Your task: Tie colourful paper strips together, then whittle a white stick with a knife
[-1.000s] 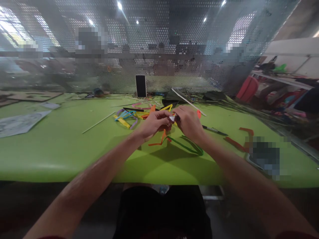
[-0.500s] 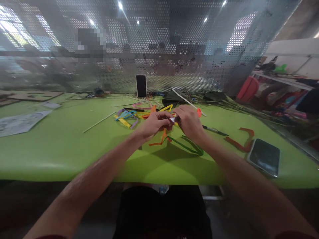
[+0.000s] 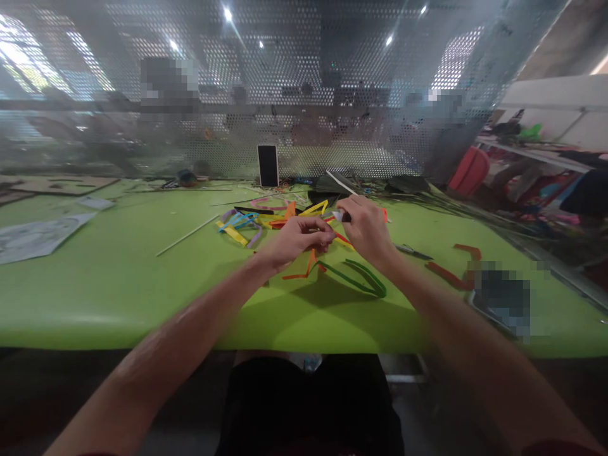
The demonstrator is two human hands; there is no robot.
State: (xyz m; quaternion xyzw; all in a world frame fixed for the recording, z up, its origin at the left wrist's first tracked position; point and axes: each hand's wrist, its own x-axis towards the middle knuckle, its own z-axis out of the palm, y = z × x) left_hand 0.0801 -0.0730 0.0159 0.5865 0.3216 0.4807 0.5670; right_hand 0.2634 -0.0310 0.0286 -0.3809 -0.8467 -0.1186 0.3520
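My left hand [image 3: 304,236] is closed in a pinch over the middle of the table; what its fingertips hold is hidden. Just under it an orange strip [image 3: 311,261] comes down to the table, and a green strip [image 3: 361,283], bent into a narrow loop, lies to the right of that. My right hand [image 3: 363,225], a little higher and further right, has curled fingers around a small white piece [image 3: 338,216]. A gap separates the two hands. Behind them lie yellow strips [image 3: 319,208], blue strips [image 3: 236,221] and a purple strip [image 3: 255,235].
A dark phone [image 3: 501,304], partly pixelated, lies at right near bent orange-red strips [image 3: 446,275]. A pen-like tool [image 3: 414,251] is beside my right wrist. Another phone [image 3: 268,166] stands upright before the perforated screen [image 3: 304,126]. At left are a thin stick [image 3: 186,235] and a paper sheet [image 3: 42,237].
My right hand has moved slightly up and right, away from my left hand, taking the small white piece with it. My left hand has stayed nearly in place.
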